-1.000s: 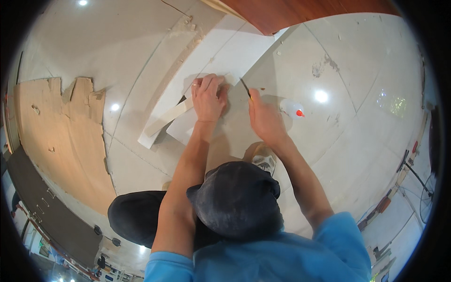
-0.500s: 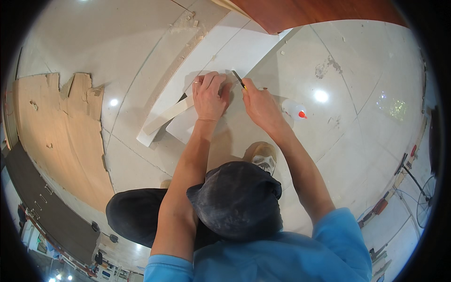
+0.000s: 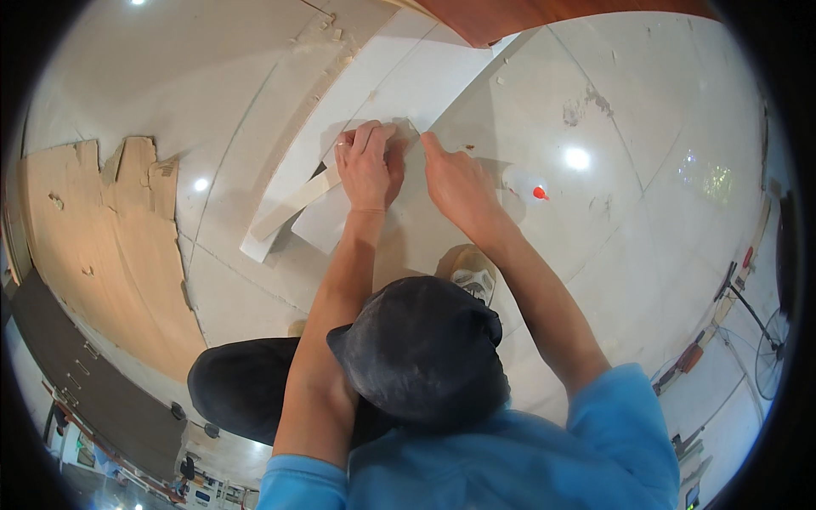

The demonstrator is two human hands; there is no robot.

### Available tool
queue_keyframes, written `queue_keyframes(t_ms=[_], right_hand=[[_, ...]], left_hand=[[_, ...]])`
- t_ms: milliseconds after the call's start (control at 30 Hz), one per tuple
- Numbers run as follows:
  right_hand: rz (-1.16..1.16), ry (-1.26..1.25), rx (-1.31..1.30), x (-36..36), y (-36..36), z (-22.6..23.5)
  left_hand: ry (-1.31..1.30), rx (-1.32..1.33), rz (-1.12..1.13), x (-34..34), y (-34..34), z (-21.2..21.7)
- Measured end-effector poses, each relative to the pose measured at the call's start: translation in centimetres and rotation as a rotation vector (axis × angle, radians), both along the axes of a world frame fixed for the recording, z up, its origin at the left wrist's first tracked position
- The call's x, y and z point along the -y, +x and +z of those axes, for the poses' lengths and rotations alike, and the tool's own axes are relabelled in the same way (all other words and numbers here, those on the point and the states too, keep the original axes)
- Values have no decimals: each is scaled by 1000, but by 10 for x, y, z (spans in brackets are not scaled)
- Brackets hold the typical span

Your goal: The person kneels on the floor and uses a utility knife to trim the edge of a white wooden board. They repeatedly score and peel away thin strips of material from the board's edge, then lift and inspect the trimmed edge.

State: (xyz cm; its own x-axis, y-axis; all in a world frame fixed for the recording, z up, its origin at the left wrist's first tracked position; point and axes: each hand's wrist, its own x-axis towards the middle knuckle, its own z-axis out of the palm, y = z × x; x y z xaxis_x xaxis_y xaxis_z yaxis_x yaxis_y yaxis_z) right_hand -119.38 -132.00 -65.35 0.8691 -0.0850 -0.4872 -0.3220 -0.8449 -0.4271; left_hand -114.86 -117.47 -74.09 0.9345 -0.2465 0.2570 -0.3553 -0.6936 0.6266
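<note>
A pale wooden strip (image 3: 293, 204) was laid slantwise across a long white board (image 3: 382, 81) on the tiled floor (image 3: 680, 255). The strip was grasped near its far end by the left hand (image 3: 367, 168), whose bent fingers were set over it; the undersides of those fingers were hidden. A thin tool (image 3: 415, 127) was clenched in the right hand (image 3: 459, 180), its handle covered by the fist and only a narrow blade left showing. The blade was pointed toward the strip's far end, just beside the left fingertips; whether the strip was touched by it could not be told.

A smaller white piece (image 3: 321, 224) was partly covered by the strip and the left hand. To the right of the right hand, a pale bottle (image 3: 517, 179) with a red tip was placed on the floor. A torn brown sheet (image 3: 110, 255) was spread at the left, and the board's upper end was overlapped in view by a reddish-brown panel (image 3: 561, 10).
</note>
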Motion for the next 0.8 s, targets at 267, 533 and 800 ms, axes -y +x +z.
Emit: queue_keyframes(t_ms=[267,533,800], right_hand=[[-7,28,57,1,-7,-8],[-31,54,42,3,-17,-8],[-20,52,-45,6,-19,-6]], left_hand=[[-2,-8,14,1,0,-1],[3,18,28,2,1,-3],[9,9,4,0,2,0]])
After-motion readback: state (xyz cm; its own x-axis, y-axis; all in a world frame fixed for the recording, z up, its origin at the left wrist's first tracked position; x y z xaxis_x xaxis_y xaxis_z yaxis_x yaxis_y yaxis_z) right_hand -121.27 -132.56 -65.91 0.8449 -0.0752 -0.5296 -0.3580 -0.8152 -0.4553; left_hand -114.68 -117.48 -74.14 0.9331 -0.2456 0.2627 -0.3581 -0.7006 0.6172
